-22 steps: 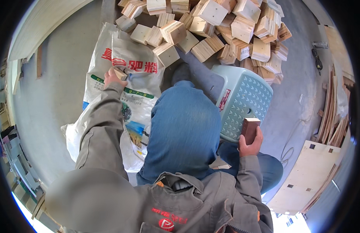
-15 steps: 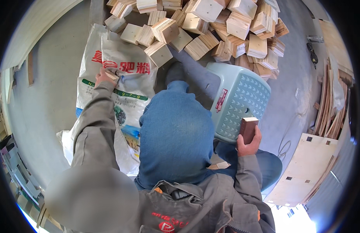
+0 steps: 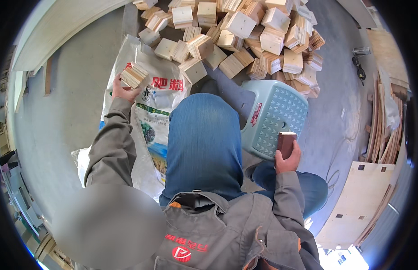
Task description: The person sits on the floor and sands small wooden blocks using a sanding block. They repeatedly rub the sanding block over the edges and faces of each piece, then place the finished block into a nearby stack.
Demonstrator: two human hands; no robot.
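A small layered block of pale wood with striped edges (image 3: 134, 75) is held in the left hand (image 3: 124, 91), whose fingers and thumb are curled around its lower part and parted only by the block's width. The block is held over the upper part of a white plastic sack with red and green print (image 3: 155, 114), near the loose pile but apart from it; whether the sack is touched by it cannot be told.

A dark brown rectangular block with a pale top edge (image 3: 286, 143) is gripped upright in the right hand (image 3: 288, 160), the thumb being pressed along its left side and the fingers wrapped around its right. It is seen against the near edge of a pale blue-green plastic stool with a patterned top (image 3: 285, 110); contact between the two cannot be made out.

Beyond the stool and the sack, a loose pile of square, pale layered wooden blocks (image 3: 245, 36) is heaped on the grey floor (image 3: 60, 139). Between the hands, a knee in blue denim (image 3: 204, 144) is raised. At the far right, thin wooden strips (image 3: 382, 119) are stacked beside a pale wooden panel with square holes (image 3: 355, 202).
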